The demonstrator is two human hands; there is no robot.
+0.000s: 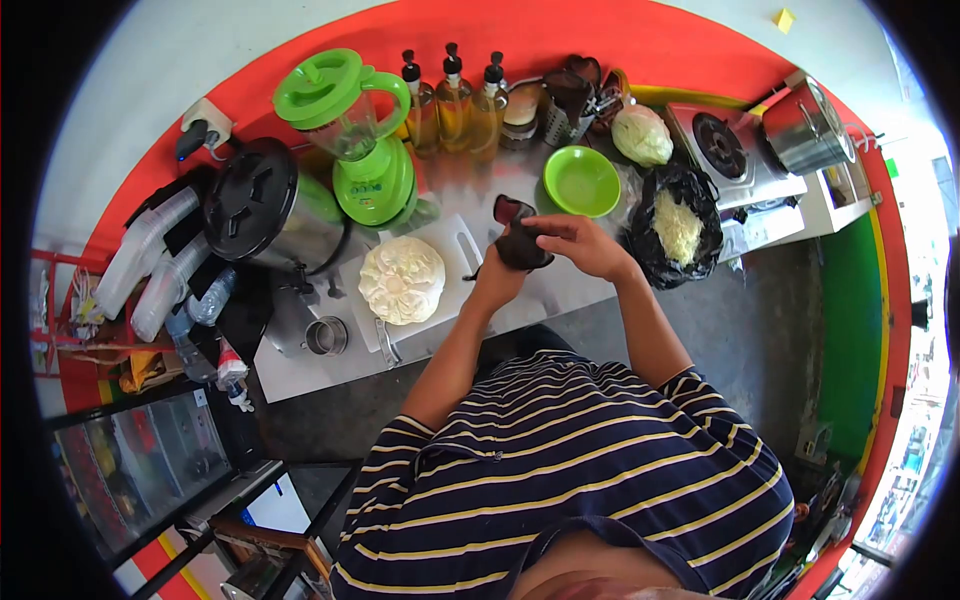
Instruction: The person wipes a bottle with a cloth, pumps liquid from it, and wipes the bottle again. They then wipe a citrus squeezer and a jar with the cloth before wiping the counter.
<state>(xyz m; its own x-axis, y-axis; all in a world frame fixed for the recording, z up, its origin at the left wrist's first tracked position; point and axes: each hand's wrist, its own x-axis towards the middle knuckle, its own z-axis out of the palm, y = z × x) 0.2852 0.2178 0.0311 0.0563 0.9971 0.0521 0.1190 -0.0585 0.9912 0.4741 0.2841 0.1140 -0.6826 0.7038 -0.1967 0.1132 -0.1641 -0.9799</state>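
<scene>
Above the metal counter, my left hand is closed around a dark, limp, pouch-like thing; its kind cannot be made out. My right hand reaches in from the other side, its fingers and thumb pinching the thing's upper edge. Left of my hands, a cabbage with its cut base up rests on a white cutting board. A knife lies at the board's near edge. Beyond my right hand stands a green bowl, and a black plastic bag of shredded cabbage sits to the right.
A green blender and several pump bottles line the back wall. Another cabbage sits beside the gas stove and steel pot. To the left are a black-lidded container and a small metal cup.
</scene>
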